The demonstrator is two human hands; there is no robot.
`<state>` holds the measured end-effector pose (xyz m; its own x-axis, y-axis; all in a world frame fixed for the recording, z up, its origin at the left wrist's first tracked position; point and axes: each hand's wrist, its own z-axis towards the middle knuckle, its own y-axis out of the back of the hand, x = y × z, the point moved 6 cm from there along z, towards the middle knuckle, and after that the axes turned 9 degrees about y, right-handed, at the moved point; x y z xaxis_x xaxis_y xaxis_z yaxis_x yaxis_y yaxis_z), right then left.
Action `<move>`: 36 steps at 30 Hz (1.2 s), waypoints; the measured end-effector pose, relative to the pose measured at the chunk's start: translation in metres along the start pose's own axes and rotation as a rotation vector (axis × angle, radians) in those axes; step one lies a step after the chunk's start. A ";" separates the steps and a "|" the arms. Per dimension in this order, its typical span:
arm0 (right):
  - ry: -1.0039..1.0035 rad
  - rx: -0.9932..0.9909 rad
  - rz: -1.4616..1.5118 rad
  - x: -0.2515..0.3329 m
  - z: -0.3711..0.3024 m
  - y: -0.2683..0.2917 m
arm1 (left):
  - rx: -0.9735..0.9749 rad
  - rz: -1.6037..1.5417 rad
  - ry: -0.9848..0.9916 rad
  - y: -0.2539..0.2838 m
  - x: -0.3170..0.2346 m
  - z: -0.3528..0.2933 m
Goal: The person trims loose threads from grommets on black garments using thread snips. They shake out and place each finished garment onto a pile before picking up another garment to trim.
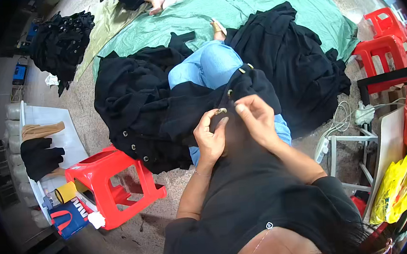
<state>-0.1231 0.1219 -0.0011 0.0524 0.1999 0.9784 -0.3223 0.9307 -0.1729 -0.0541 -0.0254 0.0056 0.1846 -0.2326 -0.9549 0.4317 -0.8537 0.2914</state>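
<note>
Across my lap lies a black garment (197, 106) with several shiny round buttons along its edge. My left hand (209, 138) is closed, pinching that edge at a button (221, 111) between thumb and forefinger. Close beside it on the right, my right hand (259, 122) is raised with thumb and forefinger pressed together. Whatever its fingertips hold is too small or blurred to make out. Another button (230, 93) sits on the cloth just beyond both hands. My legs in light blue jeans (208, 67) show beneath the garment.
Black garment piles lie left (127, 95) and right (294, 67) of my legs. Beyond spreads a green sheet (260, 0), with another person's hand (156, 3) at its far edge. Red stools stand left (104, 168) and right (388, 48). A yellow bag (397, 190) lies near right.
</note>
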 end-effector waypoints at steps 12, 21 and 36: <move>0.393 -0.143 -0.344 0.092 0.049 0.026 | 0.349 -0.313 0.263 0.006 -0.017 -0.005; 0.243 -0.167 -0.808 0.062 0.061 0.043 | 0.449 -0.804 0.454 -0.021 -0.005 0.007; 0.600 0.116 -0.575 0.063 0.005 0.005 | 0.224 -0.596 0.251 -0.009 -0.015 0.003</move>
<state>-0.1262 0.1381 0.0604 0.7216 -0.1365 0.6787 -0.1853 0.9065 0.3793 -0.0635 -0.0155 0.0173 0.1826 0.3990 -0.8986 0.3348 -0.8845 -0.3248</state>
